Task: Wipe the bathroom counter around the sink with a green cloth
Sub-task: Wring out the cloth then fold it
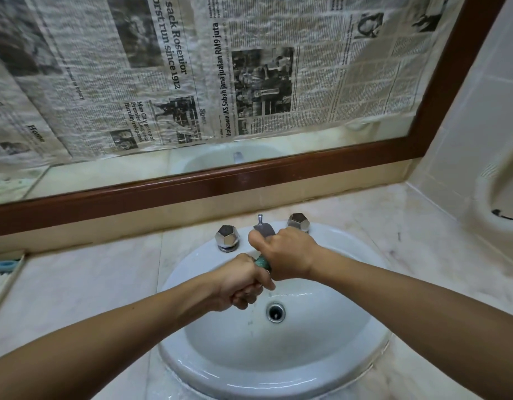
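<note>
Both my hands hold a twisted green cloth [262, 261] over the white oval sink [365, 336]. My left hand [243, 281] grips its near end with curled fingers. Its far end is gripped by my right hand [287, 252], just in front of the faucet spout [264, 228]. Only a short green stretch shows between the fists. Water drips from the cloth toward the drain [276, 312]. The pale marble counter [84, 284] surrounds the sink.
Two chrome tap knobs [227, 237] [298, 222] flank the spout. A wood-framed mirror [191, 186] covered with newspaper stands behind the counter. A tiled wall with a white fixture [492, 203] is at right; a tray with a blue item [4, 265] sits at far left.
</note>
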{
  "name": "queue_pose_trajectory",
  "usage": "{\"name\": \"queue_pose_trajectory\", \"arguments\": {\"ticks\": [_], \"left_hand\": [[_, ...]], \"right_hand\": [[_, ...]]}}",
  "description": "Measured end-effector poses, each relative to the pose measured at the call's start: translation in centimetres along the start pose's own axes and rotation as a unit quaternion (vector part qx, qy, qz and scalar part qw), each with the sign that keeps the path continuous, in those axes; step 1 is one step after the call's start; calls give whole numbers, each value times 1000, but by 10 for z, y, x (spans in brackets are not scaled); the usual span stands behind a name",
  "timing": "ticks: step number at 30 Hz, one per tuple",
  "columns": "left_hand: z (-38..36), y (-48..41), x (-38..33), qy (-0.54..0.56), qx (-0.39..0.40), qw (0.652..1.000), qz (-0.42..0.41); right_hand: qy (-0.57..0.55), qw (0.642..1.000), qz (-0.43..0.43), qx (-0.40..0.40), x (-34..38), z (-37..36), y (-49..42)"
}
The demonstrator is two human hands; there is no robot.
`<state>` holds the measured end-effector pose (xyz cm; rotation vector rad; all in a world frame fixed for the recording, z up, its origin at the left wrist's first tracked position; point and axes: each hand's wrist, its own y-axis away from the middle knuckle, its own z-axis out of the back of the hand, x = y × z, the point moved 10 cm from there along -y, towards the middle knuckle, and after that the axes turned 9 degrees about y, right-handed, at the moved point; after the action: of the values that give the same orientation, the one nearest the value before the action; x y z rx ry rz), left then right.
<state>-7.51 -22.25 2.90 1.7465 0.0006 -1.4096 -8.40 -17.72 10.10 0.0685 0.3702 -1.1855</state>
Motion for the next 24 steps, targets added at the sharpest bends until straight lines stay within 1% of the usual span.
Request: {"name": "queue_pose_trajectory", "arguments": {"ticks": [2,4,5,6,7,8,9,10,11,12,13,15,16,18,20,21,22,23,24], "left_hand": [[-3,3,-2,0,3,1000,-10],[-2,4,-8,-36,-13,999,-34],[2,3,-12,-76,-33,995,-52],[6,3,-18,-145,-59,985,-74],[9,4,-26,-247,-89,960,-102],[10,7,-34,-372,-124,910,-134],[9,13,-44,-492,-167,837,-172],[6,20,-50,-579,-205,760,-211],[3,26,-53,-621,-231,705,-252],[1,30,-53,-641,-246,670,-283],[1,34,-51,-650,-257,644,-311],[1,43,-43,-659,-275,597,-366],[2,50,-39,-654,-290,574,-398],[8,68,-32,-620,-337,541,-458],[20,95,-28,-551,-405,531,-500],[29,104,-24,-519,-439,537,-499],[37,111,-18,-491,-473,546,-488],[45,115,-12,-463,-502,563,-466],[51,117,-2,-438,-526,582,-439]], "right_hand": [[-14,1000,-6,8,-3,-3,1],[-4,1000,-16,-4,-3,3,1],[2,1000,-31,-2,-5,5,3],[-3,999,-54,5,-8,6,7],[-30,995,-88,25,-12,2,12],[-72,988,-127,54,-17,-4,20],[-123,973,-171,91,-19,-12,28],[-186,952,-215,117,-20,-20,37],[-257,924,-252,131,-20,-29,45],[-342,886,-282,139,-17,-35,51],[-443,829,-307,149,-11,-42,59],[-639,676,-326,170,9,-52,71],[-709,602,-322,175,19,-55,77],[-804,476,-309,177,37,-57,82],[-862,361,-310,173,55,-60,83],[-877,318,-318,167,62,-60,83],[-885,291,-325,162,69,-59,82],[-887,281,-329,161,75,-57,81],[-884,286,-333,161,81,-55,81]]}}
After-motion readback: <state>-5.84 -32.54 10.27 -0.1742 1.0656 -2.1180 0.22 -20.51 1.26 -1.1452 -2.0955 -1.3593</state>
